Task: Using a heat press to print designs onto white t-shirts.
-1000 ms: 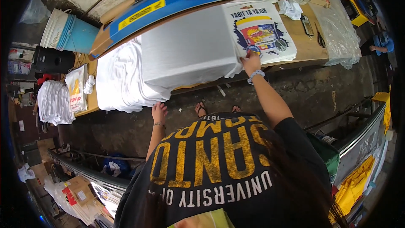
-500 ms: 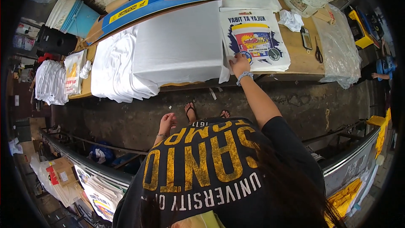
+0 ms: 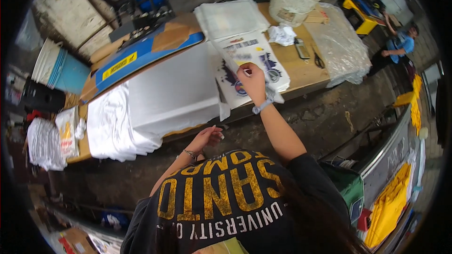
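While the long worktop [image 3: 308, 73] carries a white shirt pile [image 3: 117, 127], the printed sheet [image 3: 252, 66] lies on the stack at its middle, the right hand [image 3: 252, 82] pinching its top; the left hand [image 3: 207, 137] hangs loosely curled, holding nothing.

Your right hand [image 3: 252, 82] has moved from the near edge of the printed transfer sheet [image 3: 249, 63] up onto its middle, fingertips now pinching it. Your left hand [image 3: 207, 137] has lifted from beside your body toward the table's near edge [image 3: 197, 127].
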`<action>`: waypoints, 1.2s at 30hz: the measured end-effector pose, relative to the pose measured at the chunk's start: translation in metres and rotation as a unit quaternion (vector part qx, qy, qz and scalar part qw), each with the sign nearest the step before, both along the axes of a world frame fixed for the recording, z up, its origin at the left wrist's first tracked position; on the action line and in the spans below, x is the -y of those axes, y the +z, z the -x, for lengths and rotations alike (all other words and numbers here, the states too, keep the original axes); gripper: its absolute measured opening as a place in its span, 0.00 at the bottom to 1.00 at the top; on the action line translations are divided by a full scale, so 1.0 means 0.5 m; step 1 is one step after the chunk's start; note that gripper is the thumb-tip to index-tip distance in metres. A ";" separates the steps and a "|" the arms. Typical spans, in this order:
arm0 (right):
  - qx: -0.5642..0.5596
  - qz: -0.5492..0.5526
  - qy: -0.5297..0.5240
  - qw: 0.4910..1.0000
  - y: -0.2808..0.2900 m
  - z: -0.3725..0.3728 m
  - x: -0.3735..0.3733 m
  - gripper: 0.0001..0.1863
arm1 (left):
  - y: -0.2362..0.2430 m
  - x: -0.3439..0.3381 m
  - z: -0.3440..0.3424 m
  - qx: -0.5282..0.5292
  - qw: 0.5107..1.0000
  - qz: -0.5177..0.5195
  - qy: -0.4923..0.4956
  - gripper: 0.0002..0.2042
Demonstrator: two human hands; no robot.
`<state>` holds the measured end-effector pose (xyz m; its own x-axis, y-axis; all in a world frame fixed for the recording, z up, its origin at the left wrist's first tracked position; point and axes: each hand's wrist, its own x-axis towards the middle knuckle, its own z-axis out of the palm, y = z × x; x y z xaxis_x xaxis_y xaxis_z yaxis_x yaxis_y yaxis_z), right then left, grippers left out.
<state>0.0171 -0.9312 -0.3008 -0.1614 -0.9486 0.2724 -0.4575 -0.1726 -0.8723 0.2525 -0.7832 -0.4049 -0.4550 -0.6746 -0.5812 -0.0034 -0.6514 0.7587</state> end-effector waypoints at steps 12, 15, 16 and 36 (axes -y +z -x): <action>0.448 0.107 -0.221 0.860 0.201 0.230 -0.344 0.04 | 0.131 0.133 0.235 -0.224 0.967 -0.075 -0.093 0.35; 0.388 0.077 -0.241 0.886 0.133 0.260 -0.418 0.04 | 0.165 0.161 0.221 -0.123 0.985 0.105 0.061 0.25; 0.355 0.036 -0.247 0.901 0.110 0.266 -0.441 0.04 | 0.174 0.186 0.200 -0.013 0.982 0.171 0.082 0.21; 0.026 -0.117 0.055 0.991 -0.079 -0.091 -0.149 0.11 | 0.165 0.215 -0.415 0.601 0.729 0.314 0.095 0.20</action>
<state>0.0628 -0.8567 -0.3403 -0.0611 -0.9975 0.0367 -0.3997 -0.0092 -0.9166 0.4600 -0.8908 -0.3226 0.2651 -0.9637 -0.0323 -0.8666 -0.2528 0.4303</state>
